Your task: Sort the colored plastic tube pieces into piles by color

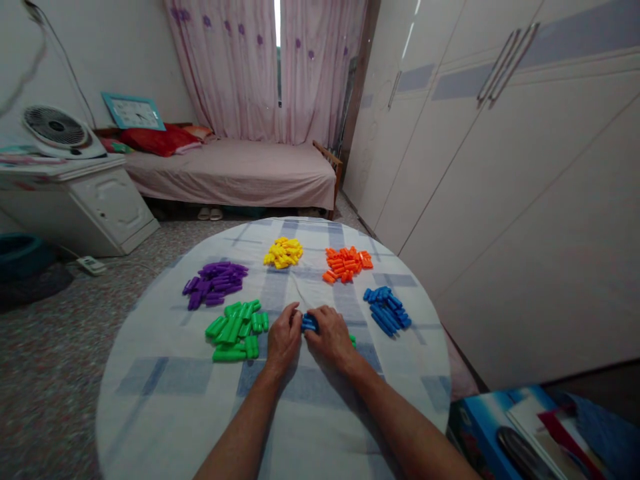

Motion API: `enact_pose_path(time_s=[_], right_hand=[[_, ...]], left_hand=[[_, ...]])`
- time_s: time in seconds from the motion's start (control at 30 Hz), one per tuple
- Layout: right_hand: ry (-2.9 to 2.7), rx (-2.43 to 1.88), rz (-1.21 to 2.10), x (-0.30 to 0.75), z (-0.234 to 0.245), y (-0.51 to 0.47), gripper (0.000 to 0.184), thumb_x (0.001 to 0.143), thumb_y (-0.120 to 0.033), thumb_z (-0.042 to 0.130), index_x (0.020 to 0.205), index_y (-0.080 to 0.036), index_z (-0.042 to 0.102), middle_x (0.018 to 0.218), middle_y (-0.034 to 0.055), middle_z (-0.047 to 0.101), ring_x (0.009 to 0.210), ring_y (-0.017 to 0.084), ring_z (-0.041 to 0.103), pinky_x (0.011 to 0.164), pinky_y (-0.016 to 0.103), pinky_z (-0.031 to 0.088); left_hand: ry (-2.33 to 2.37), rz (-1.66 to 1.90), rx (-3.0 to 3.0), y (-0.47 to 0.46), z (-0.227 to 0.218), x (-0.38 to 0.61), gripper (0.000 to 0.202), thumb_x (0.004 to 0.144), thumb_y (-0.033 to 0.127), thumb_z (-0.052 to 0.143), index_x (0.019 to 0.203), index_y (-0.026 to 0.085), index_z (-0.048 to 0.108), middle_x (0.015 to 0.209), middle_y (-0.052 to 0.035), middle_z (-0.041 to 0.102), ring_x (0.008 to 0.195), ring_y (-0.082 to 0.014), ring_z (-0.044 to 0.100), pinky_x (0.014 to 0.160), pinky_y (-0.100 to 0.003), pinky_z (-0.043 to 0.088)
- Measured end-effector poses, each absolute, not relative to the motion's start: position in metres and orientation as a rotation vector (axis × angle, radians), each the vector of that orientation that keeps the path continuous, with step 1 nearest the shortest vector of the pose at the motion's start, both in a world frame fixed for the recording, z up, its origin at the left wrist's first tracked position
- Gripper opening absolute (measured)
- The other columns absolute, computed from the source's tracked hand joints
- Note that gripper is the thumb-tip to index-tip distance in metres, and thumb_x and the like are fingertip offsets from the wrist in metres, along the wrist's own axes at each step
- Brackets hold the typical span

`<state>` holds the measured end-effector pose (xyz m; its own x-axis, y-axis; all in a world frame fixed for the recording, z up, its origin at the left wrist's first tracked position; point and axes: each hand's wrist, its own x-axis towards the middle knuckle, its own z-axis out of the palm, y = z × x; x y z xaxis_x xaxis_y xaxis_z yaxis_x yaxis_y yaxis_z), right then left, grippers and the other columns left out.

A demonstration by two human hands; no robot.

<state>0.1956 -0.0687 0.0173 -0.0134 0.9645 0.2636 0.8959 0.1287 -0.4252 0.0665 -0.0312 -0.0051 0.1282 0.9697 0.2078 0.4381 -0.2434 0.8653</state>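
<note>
At the middle of the round table, my left hand (pixel 285 339) and my right hand (pixel 330 335) meet around a few short blue plastic pieces (pixel 309 323) set side by side. Curled fingers of both hands press on these pieces from either side and cover part of them. Just right of my right hand, a bit of a green piece (pixel 353 341) peeks out, mostly hidden. A heap of glossy green plastic pieces (pixel 233 331) lies close to my left hand. Off to the right is a pile of blue plastic pieces (pixel 387 311).
Purple pieces (pixel 215 285), yellow pieces (pixel 283 253) and orange pieces (pixel 346 264) lie in separate heaps on the checked tablecloth (pixel 165 407). Beyond the table stands a bed (pixel 240 170). A wardrobe (pixel 480 200) and a blue box (pixel 480 427) are at the right.
</note>
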Motion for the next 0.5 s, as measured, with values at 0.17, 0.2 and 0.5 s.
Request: enact_pose_path(time_s=[0.17,0.2,0.5], right_hand=[[-1.599,-1.745,-0.003,0.267,0.036,-0.066,0.034,0.081,-0.030,0.055,0.113,-0.020,0.058,0.108,0.0094,0.061,0.103,0.024,0.053,0.090,0.038,0.041],[-1.524,-1.782,-0.068,0.289,0.039,-0.065,0.037,0.081,-0.033,0.054,0.114,-0.018,0.058,0.109,0.0103,0.061,0.103,0.025,0.053,0.090,0.039,0.041],[-1.078,-2.205,-0.017,0.414,0.005,-0.072,0.041,0.078,-0.042,0.047,0.101,-0.014,0.067,0.095,0.0124,0.067,0.087,0.024,0.059,0.079,0.036,0.044]], left_hand=[[1.344,1.067,1.781,-0.030,-0.008,0.066,0.037,0.090,0.035,0.040,0.113,0.016,0.061,0.107,-0.0102,0.068,0.096,-0.0209,0.064,0.083,-0.034,0.049],[1.347,1.068,1.786,-0.030,-0.009,0.067,0.036,0.090,0.035,0.041,0.112,0.016,0.061,0.109,-0.0104,0.067,0.097,-0.0211,0.064,0.085,-0.034,0.049],[1.363,1.056,1.808,-0.029,-0.011,0.068,0.033,0.089,0.032,0.042,0.112,0.016,0.061,0.111,-0.0105,0.067,0.101,-0.0218,0.062,0.090,-0.036,0.047]])
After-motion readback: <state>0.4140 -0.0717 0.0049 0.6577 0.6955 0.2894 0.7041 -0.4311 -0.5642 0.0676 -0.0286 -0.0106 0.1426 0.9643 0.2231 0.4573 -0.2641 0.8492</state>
